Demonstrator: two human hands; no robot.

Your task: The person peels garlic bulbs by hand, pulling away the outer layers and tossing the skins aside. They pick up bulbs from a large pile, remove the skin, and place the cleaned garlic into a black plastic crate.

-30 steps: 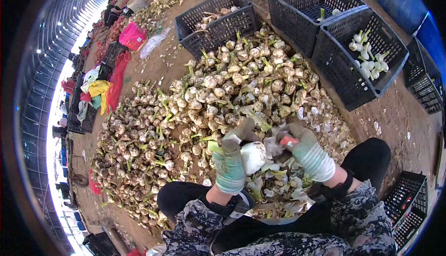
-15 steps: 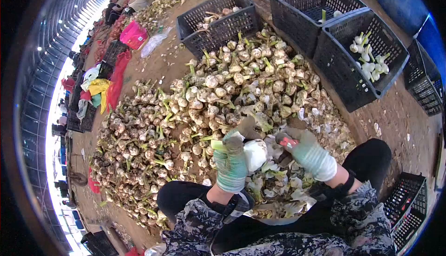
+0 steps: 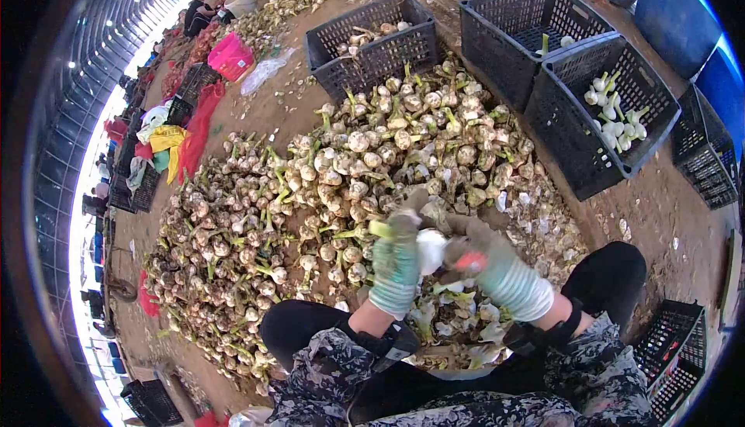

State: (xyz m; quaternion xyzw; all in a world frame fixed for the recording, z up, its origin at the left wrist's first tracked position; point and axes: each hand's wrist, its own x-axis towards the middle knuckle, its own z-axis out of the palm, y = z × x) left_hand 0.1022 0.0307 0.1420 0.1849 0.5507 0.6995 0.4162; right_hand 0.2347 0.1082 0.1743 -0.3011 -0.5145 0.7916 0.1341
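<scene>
My left hand, in a green and white glove with soiled fingers, is closed around a garlic bulb. The bulb is white and smooth, and its cut green stem pokes out on the left of the fist. Right beside the bulb is my right hand, gloved alike, with its fingers wrapped around a small tool with a red handle. The working end of that tool is hidden. In front of both hands lies a large heap of unpeeled garlic. Loose skins lie below them.
Beyond the heap stands a black crate with some garlic. Two more crates adjoin at the right; the nearer crate holds white bulbs. Further crates stand at the right edge. A pink bucket and people sit farther back left.
My right hand has moved left against the bulb, covering more of it. The view has shifted slightly, so the crates appear lower.
</scene>
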